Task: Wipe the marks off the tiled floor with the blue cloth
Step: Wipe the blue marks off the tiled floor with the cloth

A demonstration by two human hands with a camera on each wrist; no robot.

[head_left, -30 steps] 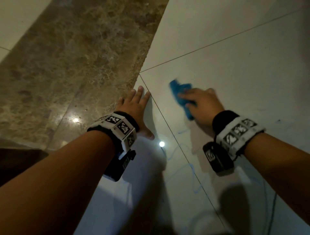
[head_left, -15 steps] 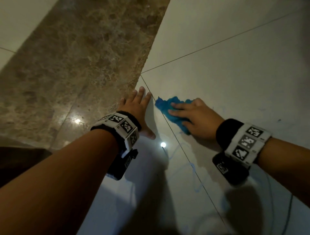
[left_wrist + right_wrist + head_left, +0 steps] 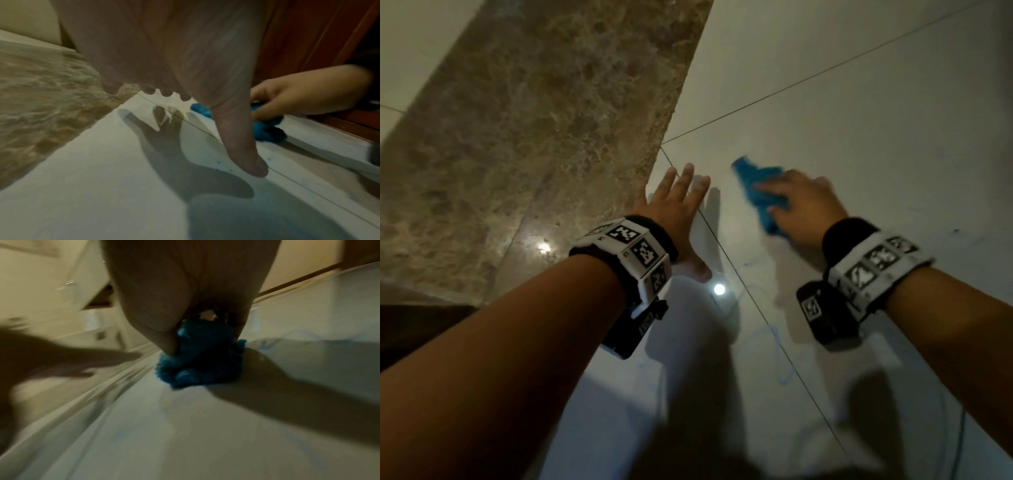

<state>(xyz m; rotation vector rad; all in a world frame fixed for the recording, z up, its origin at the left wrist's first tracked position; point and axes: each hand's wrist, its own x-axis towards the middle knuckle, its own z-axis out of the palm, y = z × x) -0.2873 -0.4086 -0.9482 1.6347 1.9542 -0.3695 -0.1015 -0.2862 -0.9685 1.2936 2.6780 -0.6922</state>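
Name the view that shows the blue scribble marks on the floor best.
The head view: the blue marks loop across the pale tiles nearer the person than the blue cloth. The left wrist view shows only faint blue specks; the right wrist view, blurred traces.

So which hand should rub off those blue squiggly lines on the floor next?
The right hand. It already holds the blue cloth against the white tile, and the blue squiggles lie just behind it, toward the person. The left hand holds nothing and rests flat on the floor, propping the person up.
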